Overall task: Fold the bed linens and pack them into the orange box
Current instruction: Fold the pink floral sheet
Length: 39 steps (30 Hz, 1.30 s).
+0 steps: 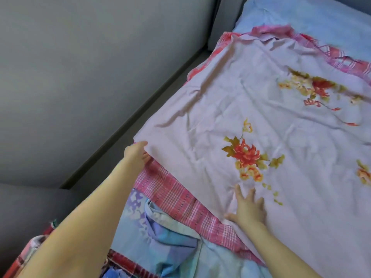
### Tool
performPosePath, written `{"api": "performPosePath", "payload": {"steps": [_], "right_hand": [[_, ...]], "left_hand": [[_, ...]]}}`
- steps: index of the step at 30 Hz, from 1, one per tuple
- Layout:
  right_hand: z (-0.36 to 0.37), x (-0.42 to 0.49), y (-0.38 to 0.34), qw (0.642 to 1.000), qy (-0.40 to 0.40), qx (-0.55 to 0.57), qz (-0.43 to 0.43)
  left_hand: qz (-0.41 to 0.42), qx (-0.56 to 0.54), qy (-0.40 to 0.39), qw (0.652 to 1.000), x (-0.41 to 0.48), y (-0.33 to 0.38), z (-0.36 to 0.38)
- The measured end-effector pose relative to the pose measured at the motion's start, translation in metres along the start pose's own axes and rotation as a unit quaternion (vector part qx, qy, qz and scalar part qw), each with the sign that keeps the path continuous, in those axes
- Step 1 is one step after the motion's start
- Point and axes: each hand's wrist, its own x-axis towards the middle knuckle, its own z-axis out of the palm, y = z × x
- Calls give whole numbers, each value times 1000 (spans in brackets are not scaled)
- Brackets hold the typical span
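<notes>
**Two hands on one flowered sheet**

One pale lilac sheet (230, 101) lay spread and creased across the right half of the view, on top of a pink plaid cloth (180, 197) whose border showed along its near edge and again along its far edge. Three flower sprays in red, yellow and olive could be counted on the sheet: one near the middle (247, 155), one towards the far right (315, 89), and one cut off by the right edge (364, 173).

The left hand (136, 155) gripped the sheet's near left corner, its fingers curled under the cloth. The right hand (249, 209) lay flat on the sheet close to its near edge, fingers straight and spread, holding nothing.

In front of the plaid border lay one crumpled blue patterned linen (160, 237), and a strip of dark red checked fabric (124, 261) showed at the bottom left. A pale blue covering (301, 17) stretched beyond the sheet's far edge. A grey padded panel (80, 77) rose along the left side.
</notes>
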Motion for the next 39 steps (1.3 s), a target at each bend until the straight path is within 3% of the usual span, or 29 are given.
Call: {"api": "performPosePath", "payload": {"steps": [4,8,10,13,15,18,23,30,33,36,39], "right_hand": [[9,14,-4,999,-31,-16,12],[9,19,-10,998,-39,-39,20],[11,22,-12,998,-42,-43,19],[11,25,-12,998,-51,-43,16],[11,24,-12,998,-52,-38,13],[9,22,-11,999,-48,-25,5],[5,18,-6,999,-53,11,2],[-6,-16,28,993,-22,84,-84],[0,-55,66,980,-18,176,-97],[5,-110,119,969,-11,247,-26],[6,-146,165,953,19,301,20]], "left_hand": [[-47,-103,-43,993,16,36,15],[22,-101,-9,995,19,87,34],[14,-103,-6,995,18,118,42],[110,23,18,994,14,145,53],[174,143,15,974,6,142,64],[203,305,47,929,-3,114,68],[271,422,15,865,-20,69,50],[355,650,-79,667,-83,49,33],[403,669,-75,620,-119,50,37],[451,674,-90,578,-176,48,49],[516,641,-87,562,-216,50,63]]}}
